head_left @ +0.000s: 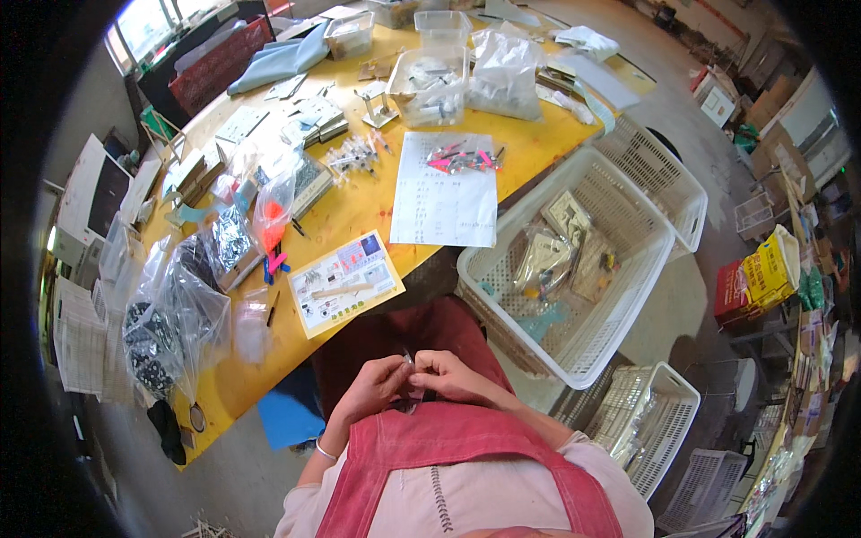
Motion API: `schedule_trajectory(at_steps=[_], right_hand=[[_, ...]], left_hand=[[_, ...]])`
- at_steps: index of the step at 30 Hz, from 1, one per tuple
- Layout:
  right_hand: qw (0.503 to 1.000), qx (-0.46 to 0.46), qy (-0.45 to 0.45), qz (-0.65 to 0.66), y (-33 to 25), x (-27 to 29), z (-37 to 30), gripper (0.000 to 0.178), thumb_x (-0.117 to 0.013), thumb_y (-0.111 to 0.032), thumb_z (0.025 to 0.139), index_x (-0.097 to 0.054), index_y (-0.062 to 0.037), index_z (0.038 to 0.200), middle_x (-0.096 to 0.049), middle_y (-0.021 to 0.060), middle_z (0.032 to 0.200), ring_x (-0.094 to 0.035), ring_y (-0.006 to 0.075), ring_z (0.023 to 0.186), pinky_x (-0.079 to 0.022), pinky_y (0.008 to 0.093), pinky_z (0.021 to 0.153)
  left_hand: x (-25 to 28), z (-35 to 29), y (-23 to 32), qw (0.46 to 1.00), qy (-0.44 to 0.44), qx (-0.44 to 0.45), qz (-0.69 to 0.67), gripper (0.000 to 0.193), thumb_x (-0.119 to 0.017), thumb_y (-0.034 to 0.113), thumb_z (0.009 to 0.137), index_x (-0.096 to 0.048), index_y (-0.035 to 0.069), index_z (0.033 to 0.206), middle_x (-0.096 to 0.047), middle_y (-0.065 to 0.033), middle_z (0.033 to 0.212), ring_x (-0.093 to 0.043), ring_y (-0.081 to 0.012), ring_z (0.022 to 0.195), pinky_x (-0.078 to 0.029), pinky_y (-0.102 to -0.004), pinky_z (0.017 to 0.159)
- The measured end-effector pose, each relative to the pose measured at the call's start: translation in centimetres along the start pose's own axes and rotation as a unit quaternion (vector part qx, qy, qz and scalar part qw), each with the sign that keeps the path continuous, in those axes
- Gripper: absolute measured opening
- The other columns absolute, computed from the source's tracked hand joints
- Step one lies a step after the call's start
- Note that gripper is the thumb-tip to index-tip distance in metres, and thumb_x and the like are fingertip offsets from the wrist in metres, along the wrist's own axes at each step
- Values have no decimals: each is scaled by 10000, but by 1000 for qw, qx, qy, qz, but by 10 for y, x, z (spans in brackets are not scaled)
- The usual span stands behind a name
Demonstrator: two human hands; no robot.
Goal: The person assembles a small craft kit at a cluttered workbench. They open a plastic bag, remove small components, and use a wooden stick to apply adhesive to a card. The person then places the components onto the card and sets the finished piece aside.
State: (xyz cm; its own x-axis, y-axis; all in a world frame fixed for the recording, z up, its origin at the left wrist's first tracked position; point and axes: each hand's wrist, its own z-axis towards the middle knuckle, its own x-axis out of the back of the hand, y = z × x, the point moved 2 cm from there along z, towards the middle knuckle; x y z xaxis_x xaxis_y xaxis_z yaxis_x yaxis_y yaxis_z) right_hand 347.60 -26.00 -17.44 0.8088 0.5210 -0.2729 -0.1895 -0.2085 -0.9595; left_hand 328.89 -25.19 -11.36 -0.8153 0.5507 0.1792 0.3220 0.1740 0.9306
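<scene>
My left hand [378, 380] and my right hand [445, 373] meet close together above my lap, in front of my red apron [475, 439]. Both are closed, fingertips pinched on a small clear plastic bag [410, 394]; what lies inside it is too small to make out. On the yellow table ahead lies a printed picture sheet [352, 303] with a pale wooden strip [343, 291] on it. Behind it, a white paper list [443, 213] carries a clear bag of pink and dark pieces [465, 160].
To my right stands a white plastic basket [466, 269] with bagged wooden parts [567, 215]; another basket [686, 403] sits lower. Clear bags [202, 314] crowd the table's left side. Tubs [430, 82] and a large plastic bag [504, 76] stand at the back.
</scene>
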Motion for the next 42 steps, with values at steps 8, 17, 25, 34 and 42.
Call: schedule_trajectory(at_steps=[8, 17, 25, 34, 42], right_hand=[[981, 20, 152, -119, 6, 19, -11, 189, -682, -141, 979, -565, -33, 879, -544, 19, 778, -521, 125, 711, -407, 315, 609], [931, 54, 162, -323, -17, 3, -15, 140, -649, -55, 884, -584, -62, 1008, -585, 156, 945, -627, 409, 826, -505, 488, 689], [876, 135, 74, -456, -25, -2, -13, 236, -687, 15, 828, -676, -66, 1049, -589, 115, 991, -654, 346, 867, -548, 440, 723], [880, 108, 127, -444, -37, -9, -6, 176, -742, -27, 862, -726, -35, 1037, -593, 126, 1023, -637, 286, 921, -527, 358, 762], [986, 84, 142, -10, -37, -10, -3, 126, -711, 15, 962, -759, -37, 1068, -559, 50, 1198, -553, 136, 1106, -428, 276, 938]], left_hand=[[-12, 8, -14, 983, 104, -66, 133, 145, -667, 159, 980, -684, 27, 923, -674, -187, 773, -687, -322, 676, -540, -418, 624], [-13, 15, -6, 961, 127, 25, 246, 296, -685, 302, 906, -718, 40, 773, -679, -223, 742, -689, -421, 706, -542, -489, 628], [-8, 18, -25, 969, 124, 64, 203, 303, -683, 313, 902, -754, 30, 820, -692, -227, 767, -700, -395, 696, -545, -457, 638], [8, 21, -26, 970, 217, -61, 92, 231, -704, 241, 986, -697, 16, 934, -675, -154, 758, -646, -280, 643, -511, -387, 614], [3, 4, -55, 894, 156, 104, -407, 396, -644, 345, 1067, -584, 51, 1324, -675, -69, 1106, -665, -179, 963, -551, -327, 852]])
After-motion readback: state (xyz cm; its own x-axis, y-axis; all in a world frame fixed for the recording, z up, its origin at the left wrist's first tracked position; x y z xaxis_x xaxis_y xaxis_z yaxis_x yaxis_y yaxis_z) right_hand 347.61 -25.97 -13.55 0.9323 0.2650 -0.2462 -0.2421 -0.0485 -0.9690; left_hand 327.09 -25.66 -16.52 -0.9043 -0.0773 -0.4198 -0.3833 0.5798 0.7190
